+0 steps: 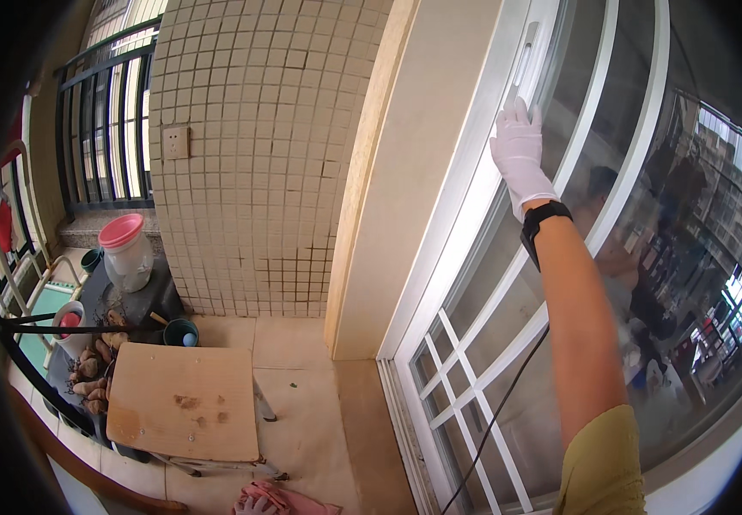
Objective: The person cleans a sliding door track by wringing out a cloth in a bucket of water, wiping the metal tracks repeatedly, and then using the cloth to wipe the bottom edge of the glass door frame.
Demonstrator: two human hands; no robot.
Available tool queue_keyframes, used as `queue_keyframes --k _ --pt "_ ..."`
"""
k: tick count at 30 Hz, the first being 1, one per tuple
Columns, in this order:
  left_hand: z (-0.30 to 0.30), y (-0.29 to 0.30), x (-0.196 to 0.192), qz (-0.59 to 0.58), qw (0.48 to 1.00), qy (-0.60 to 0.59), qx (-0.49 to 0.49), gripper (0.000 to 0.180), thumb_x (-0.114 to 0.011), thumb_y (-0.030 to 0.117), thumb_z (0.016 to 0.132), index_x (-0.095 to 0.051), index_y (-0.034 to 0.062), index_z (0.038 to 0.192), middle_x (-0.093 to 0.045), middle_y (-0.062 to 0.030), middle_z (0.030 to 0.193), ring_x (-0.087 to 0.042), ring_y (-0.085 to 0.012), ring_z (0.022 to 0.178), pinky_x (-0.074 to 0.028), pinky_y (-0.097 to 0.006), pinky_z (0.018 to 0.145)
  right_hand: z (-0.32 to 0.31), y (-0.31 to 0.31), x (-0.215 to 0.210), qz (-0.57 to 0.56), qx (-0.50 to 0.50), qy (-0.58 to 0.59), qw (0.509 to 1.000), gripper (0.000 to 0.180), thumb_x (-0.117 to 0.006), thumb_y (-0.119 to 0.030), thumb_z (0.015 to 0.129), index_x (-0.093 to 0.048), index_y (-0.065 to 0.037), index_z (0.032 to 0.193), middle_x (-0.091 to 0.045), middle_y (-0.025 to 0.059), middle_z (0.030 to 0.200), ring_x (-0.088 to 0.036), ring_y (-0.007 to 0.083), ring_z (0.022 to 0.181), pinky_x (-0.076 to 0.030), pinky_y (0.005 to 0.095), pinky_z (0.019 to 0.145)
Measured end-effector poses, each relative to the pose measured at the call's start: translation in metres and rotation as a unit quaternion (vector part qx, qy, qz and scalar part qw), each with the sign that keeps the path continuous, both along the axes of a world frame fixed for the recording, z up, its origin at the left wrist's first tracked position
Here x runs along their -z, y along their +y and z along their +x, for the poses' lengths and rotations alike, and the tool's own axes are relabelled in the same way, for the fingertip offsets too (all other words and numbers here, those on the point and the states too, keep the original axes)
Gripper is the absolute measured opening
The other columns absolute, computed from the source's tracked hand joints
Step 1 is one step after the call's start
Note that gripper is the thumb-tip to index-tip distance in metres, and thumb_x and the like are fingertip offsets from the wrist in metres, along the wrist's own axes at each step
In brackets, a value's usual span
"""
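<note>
Right hand [520, 150], in a white glove, is raised with fingers extended and together, pressed flat against the white frame of the sliding glass door [474, 283], just below the recessed door handle [526, 51]. It grips nothing. A black wrist strap [543, 219] sits at the glove cuff, and a thin black cable [495, 416] hangs down from the forearm across the glass.

Left hand [255, 505] shows only partly at the lower edge, resting on a pink cloth [298, 499] on the floor; how far it is closed cannot be told.

Containers, all at the left by the tiled wall [259, 146]:
- Clear plastic jar [128, 256] with a pink lid; contents cannot be made out.
- Small teal cup [181, 332], open top, a pale blue patch inside, standing just behind the wooden board.
- White tub [70, 330] with something red inside.
- Dark basin [79, 390] holding brown root vegetables [89, 369], partly hidden.

The wooden board [184, 399] lies flat on a low frame, its surface marked by a few brown spots. A wall socket [175, 142] is set in the tiles, and a dark railing [100, 129] stands behind.
</note>
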State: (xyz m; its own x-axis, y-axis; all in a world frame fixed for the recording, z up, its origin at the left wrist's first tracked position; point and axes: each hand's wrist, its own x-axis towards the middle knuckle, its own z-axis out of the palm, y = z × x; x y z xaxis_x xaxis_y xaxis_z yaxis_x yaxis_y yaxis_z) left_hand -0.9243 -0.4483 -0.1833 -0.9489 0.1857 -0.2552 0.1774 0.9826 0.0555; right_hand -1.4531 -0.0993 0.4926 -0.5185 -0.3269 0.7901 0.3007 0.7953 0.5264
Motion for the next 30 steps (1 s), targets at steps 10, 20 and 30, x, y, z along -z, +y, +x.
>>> queue_keyframes --k 10,20,30 --pt "-0.028 -0.043 -0.025 0.017 0.984 -0.177 0.000 0.080 -0.072 0.042 0.066 -0.039 0.0282 0.137 -0.025 -0.0058 0.147 -0.023 -0.0387 0.132 -0.026 -0.056 0.104 -0.042 0.019 -0.086 0.042 0.090 0.032 0.995 0.054 -0.053 -0.041 0.085 -0.048 -0.013 0.131 -0.040 0.0010 0.138 -0.023 0.0193 0.136 -0.015 0.0458 0.112" --pt "-0.028 -0.036 0.012 -0.001 0.986 -0.165 -0.006 0.064 -0.055 0.036 0.081 -0.033 0.0263 0.140 -0.020 -0.0034 0.149 -0.017 -0.0359 0.136 -0.014 -0.056 0.109 -0.036 0.006 -0.114 0.081 0.125 -0.068 0.987 0.048 -0.053 -0.046 0.085 -0.057 -0.014 0.120 -0.050 0.0030 0.128 -0.029 0.0188 0.132 -0.012 0.0420 0.113" --pt "-0.001 -0.033 0.006 0.008 0.993 -0.120 -0.022 0.090 -0.073 0.042 0.064 -0.031 0.0219 0.141 -0.025 -0.0096 0.146 -0.024 -0.0450 0.129 -0.026 -0.062 0.101 -0.052 0.013 -0.111 0.134 0.073 -0.066 0.986 0.030 -0.045 -0.031 0.090 -0.061 -0.013 0.108 -0.058 0.0028 0.110 -0.043 0.0181 0.119 -0.022 0.0416 0.109"
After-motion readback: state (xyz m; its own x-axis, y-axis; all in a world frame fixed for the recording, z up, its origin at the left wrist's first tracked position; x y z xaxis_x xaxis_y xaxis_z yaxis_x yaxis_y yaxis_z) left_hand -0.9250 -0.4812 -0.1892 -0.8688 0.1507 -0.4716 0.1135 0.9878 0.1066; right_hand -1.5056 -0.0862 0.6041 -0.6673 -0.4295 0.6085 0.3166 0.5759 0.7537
